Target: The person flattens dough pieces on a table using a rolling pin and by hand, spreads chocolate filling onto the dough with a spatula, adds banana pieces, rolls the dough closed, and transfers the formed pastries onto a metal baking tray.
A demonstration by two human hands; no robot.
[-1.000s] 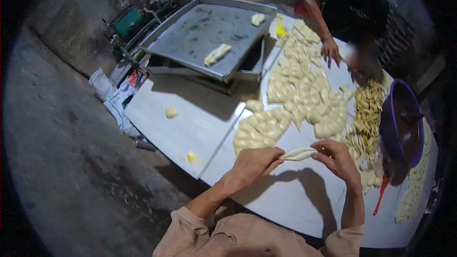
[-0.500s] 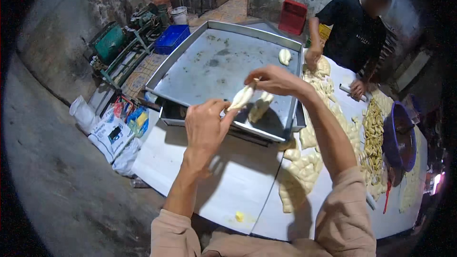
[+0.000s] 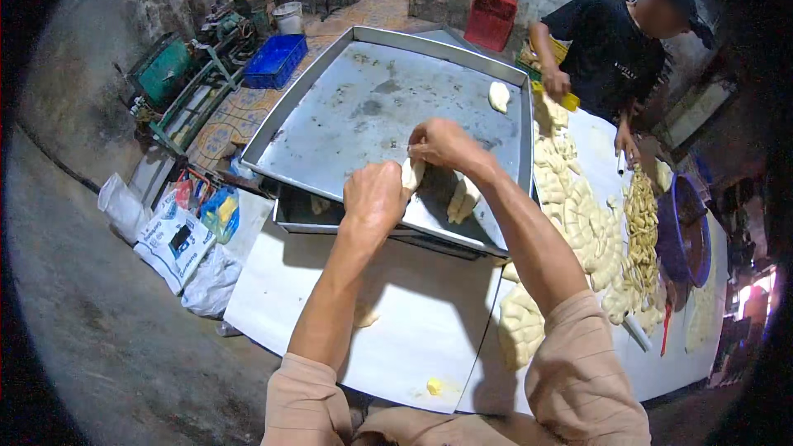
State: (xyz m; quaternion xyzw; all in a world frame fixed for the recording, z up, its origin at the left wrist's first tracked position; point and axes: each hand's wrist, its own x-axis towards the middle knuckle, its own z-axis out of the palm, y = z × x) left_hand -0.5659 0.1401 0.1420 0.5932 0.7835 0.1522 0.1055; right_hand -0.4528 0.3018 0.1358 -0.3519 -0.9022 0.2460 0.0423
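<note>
Dough [image 3: 412,174] pinched, probably by its ends, between my left hand [image 3: 373,196] and right hand [image 3: 448,147] looks soft, light, best held gently there; tray [image 3: 330,120] lies beneath both.

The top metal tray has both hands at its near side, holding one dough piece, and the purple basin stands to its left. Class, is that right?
No: the head view shows the purple basin to the right of the top metal tray. The left hand and right hand do hold one dough piece at its near side.
</note>
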